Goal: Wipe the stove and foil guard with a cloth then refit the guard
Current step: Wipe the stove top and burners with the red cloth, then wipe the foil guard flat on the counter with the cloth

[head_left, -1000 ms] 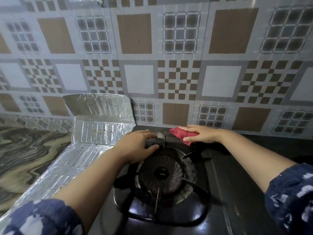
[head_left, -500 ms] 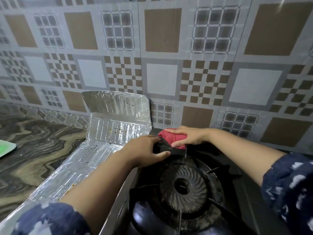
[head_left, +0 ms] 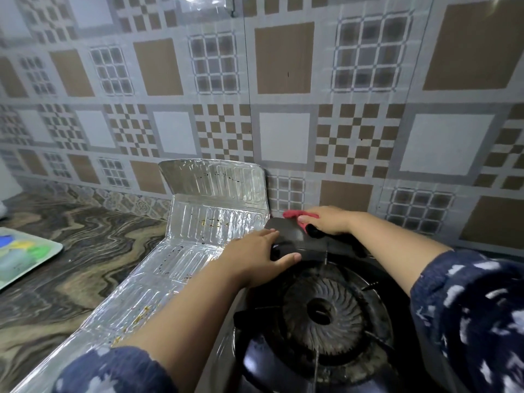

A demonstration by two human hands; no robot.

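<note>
The black gas stove [head_left: 286,232] fills the lower right, its round burner [head_left: 323,310] under black pan supports. My left hand [head_left: 255,258] grips the pan support at the stove's back left corner. My right hand [head_left: 326,222] presses a red cloth [head_left: 293,214] flat on the stove's rear edge, close to the wall. The silver foil guard [head_left: 181,259] lies flat on the counter left of the stove, its far panel [head_left: 215,185] folded up against the tiled wall, with brown spots on it.
The patterned tile wall [head_left: 283,137] rises right behind the stove. A marbled brown counter [head_left: 71,251] spreads to the left, with a pale green tray [head_left: 22,256] at its left edge. My blue patterned sleeves sit at the bottom of the view.
The view has shifted, so the stove sits further right and lower. My right hand has slid the red cloth left along the rear edge, toward the back left corner. My left hand keeps its hold.
</note>
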